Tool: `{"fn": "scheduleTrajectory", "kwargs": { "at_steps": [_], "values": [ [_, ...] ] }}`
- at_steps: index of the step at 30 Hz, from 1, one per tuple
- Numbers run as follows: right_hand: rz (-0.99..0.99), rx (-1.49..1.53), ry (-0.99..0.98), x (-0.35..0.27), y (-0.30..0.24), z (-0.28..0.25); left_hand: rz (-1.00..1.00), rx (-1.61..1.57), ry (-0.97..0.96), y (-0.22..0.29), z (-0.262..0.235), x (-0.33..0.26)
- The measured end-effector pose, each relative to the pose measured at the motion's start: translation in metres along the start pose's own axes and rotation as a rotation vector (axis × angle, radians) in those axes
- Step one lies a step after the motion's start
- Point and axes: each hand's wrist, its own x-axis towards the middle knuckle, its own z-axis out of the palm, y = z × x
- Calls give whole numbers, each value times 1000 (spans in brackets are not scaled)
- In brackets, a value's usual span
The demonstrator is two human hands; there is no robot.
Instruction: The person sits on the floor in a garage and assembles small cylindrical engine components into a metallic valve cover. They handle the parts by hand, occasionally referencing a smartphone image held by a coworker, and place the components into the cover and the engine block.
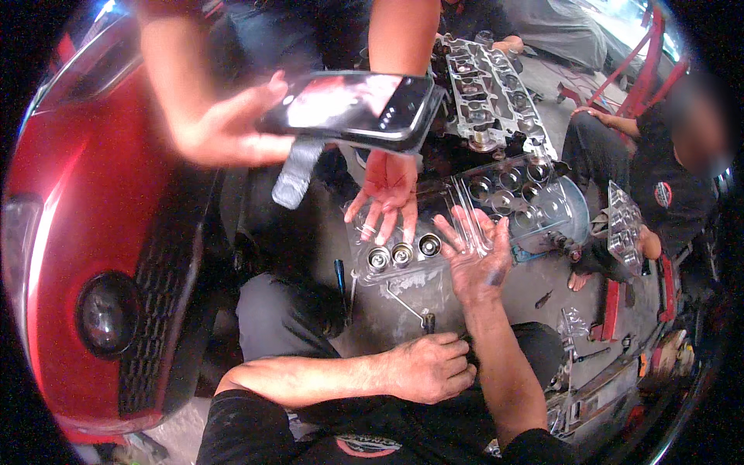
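My left hand point(430, 368) is closed in a fist near my lap; whatever is in it, if anything, is hidden. Just beyond its knuckles lies a thin bent metal rod point(405, 301) by a short dark handle. My right hand point(479, 267) is palm up with fingers spread, a dark smudge at the wrist. Its fingers overlap a clear plastic tray point(395, 277); I cannot tell whether they bear it. Several round metal cups point(402, 254) sit in the tray. Another person's open hand point(387, 194) reaches the tray's far side.
That person's other hand holds a phone point(356, 108) in a dark case. An engine cylinder head point(496, 97) stands beyond the tray, near a blue tub point(573, 209). A red car bumper point(62, 310) fills the left. At right a seated person holds a metal-coloured moulded piece point(622, 225).
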Motion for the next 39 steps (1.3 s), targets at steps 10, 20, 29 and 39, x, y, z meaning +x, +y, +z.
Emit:
{"fn": "scheduleTrajectory", "kwargs": {
  "at_steps": [10, 20, 29, 39],
  "values": [
    [-30, 18, 29, -4, -3, -1, -37, -41, -93, 2, 21, -2],
    [-19, 61, 30, 0, 0, -7, -28, -21, -94, 1, 26, -5],
    [-12, 53, 9, 1, 3, -13, -28, -41, -64, 2, 29, -8],
    [-28, 54, 11, -6, 5, -17, -28, -21, -80, 7, 40, -13]
  ]
}}
